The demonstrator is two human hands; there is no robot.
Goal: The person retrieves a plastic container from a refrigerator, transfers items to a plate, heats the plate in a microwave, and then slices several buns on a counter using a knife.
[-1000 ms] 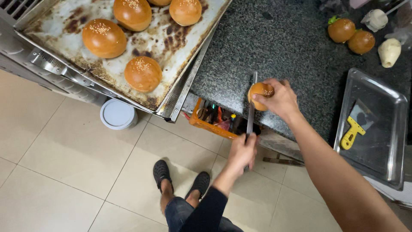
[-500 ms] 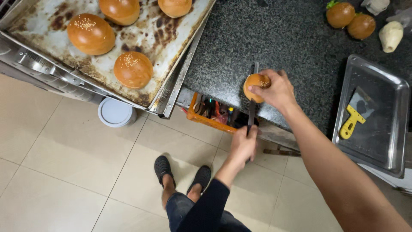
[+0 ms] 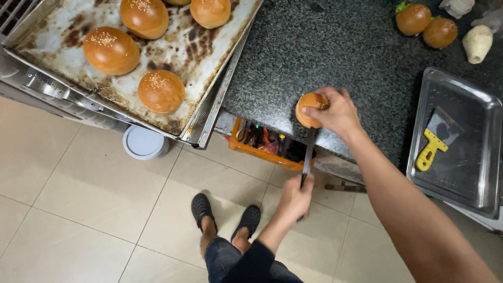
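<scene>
My right hand (image 3: 339, 112) grips a small golden bun (image 3: 308, 109) at the front edge of the dark granite counter (image 3: 325, 47). My left hand (image 3: 296, 198) is lower, over the tiled floor, closed on the handle of a long knife (image 3: 308, 154). The blade points up at the bun's near side and meets it; its tip is hidden at the bun. To the left a worn baking tray (image 3: 194, 52) sticks out past the counter edge with several sesame buns (image 3: 160, 91) on it.
A steel tray (image 3: 456, 178) at the right holds a yellow-handled scraper (image 3: 432, 147). Two round brown items (image 3: 425, 25) and a pale lump (image 3: 477, 44) lie at the counter's back. Under the counter sit an orange crate (image 3: 262, 152) and a white tub (image 3: 144, 142). My feet (image 3: 225, 215) stand below.
The knife has drawn back towards me: its blade reached past the bun's far side a second ago and now ends at the bun. My right hand keeps hold of the bun.
</scene>
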